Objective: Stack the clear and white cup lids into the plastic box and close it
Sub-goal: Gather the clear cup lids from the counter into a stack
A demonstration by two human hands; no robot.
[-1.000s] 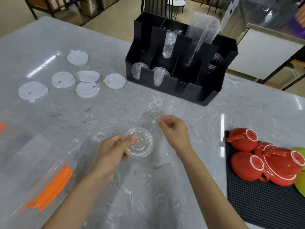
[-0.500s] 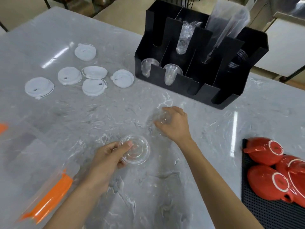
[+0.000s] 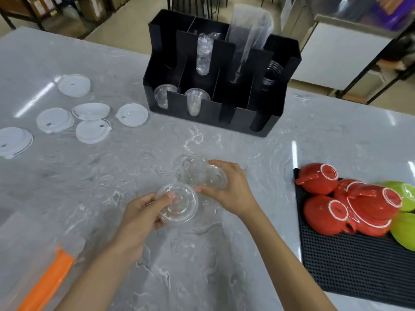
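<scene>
My left hand (image 3: 139,212) grips a clear domed cup lid (image 3: 177,204) just above the grey marble table, thumb on its top. My right hand (image 3: 231,189) is closed on a second clear lid (image 3: 216,177), close to the right of the first. A third clear lid (image 3: 193,168) lies on the table beside it, touching my right fingers. Several white flat lids (image 3: 92,131) are scattered at the far left. The clear plastic box with an orange clasp (image 3: 48,279) sits at the lower left edge, mostly out of frame.
A black cup organiser (image 3: 226,113) with clear cups and sleeves stands at the back centre. A black mat (image 3: 350,270) at the right carries red teapots (image 3: 325,214) and green bowls (image 3: 404,232).
My right hand reached out to the clear lids on the table, closed on one and drew it back toward the lid held in my left hand. The camera view shifted.
</scene>
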